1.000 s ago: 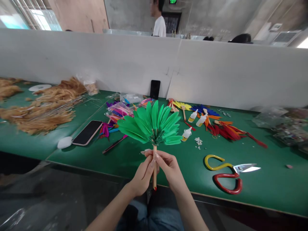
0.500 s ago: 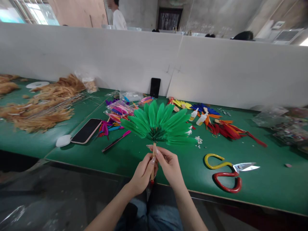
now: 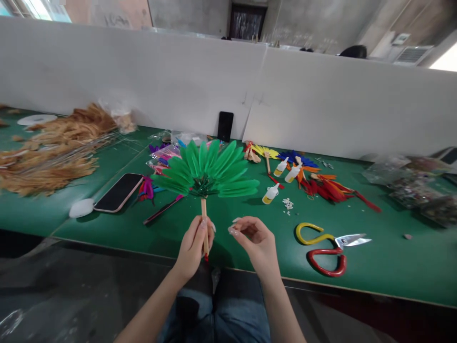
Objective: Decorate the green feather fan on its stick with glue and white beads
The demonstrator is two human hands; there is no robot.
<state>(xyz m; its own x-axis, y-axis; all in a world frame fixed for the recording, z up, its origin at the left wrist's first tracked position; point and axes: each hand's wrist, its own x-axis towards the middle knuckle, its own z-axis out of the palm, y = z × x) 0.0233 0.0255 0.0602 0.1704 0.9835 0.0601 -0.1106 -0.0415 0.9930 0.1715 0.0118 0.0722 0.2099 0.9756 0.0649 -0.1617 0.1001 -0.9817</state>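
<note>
My left hand is closed around the pale wooden handle of a green feather fan. The fan stands upright with its feathers spread out above the table, and a bit of red shows at the handle's lower end. To the right of the handle, apart from it, is my right hand. Its fingers are loosely curled, thumb and forefinger tips close but slightly apart, and I see nothing between them. Beyond it lie a small glue bottle and a little heap of white beads.
Scissors with yellow and red handles lie at the right. Two more glue bottles and red-orange feathers are behind. At the left are a phone, a white case and brown feathers. A white partition borders the green table.
My right hand has let go of the handle and moved right of it. My left hand has carried the fan leftward, uncovering a glue bottle. The view has shifted slightly.
</note>
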